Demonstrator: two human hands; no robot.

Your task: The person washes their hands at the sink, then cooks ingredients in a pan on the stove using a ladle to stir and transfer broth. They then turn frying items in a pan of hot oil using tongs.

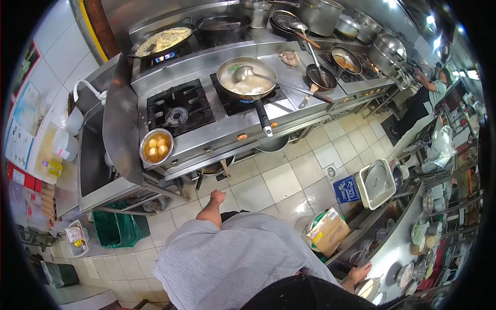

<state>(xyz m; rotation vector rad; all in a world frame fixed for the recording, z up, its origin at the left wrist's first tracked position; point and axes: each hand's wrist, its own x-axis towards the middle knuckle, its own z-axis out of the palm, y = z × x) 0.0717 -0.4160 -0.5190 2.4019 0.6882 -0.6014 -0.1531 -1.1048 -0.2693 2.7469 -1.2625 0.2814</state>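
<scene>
My left hand [217, 197] hangs over the tiled floor in front of the stove, holding nothing that I can see; its fingers are mostly hidden behind the back of the hand. On the right, my right hand [360, 272] reaches to the steel counter's edge with fingers stretched out, near a round container [367, 289] of pale food. A frying pan [247, 92] with cloudy, bubbling liquid sits on the front burner. A ladle [246, 74] rests in it, its long handle leaning over the rim. A metal bowl [156, 146] holds several peeled eggs in brown liquid.
A wide pan of yellowish food [164, 41] sits over a lit burner at the back left. Along the right counter stand several containers. A cardboard box [328, 232], a blue crate [346, 189] and a green-lined bin [114, 229] are low down. Another person [436, 87] stands far right.
</scene>
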